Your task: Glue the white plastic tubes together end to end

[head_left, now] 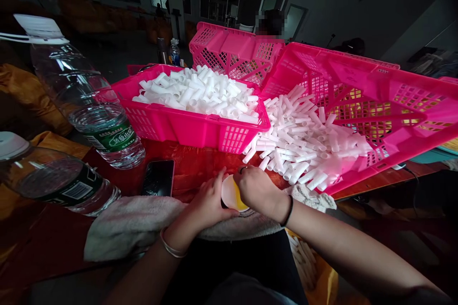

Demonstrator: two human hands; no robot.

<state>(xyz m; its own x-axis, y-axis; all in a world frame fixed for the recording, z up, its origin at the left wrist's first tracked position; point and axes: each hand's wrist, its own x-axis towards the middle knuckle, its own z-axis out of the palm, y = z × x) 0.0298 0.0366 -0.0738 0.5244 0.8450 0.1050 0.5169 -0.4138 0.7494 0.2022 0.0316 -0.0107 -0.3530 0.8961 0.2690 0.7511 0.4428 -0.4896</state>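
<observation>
Pink basket (203, 131) — white tubes (196, 88), heaped. White-and-yellow round piece (229, 194) — left hand (205, 202) curled round it; right hand (258, 190) bunched closed, hold hidden.

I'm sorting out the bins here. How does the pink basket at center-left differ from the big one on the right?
The center-left basket stands upright, opening upward; the right basket is tipped, opening sideways. Tubes are heaped inside the center-left one, while tubes from the right one spill past its edge onto the red table. Both are pink, with slotted walls, and both contain short white tubes.
</observation>
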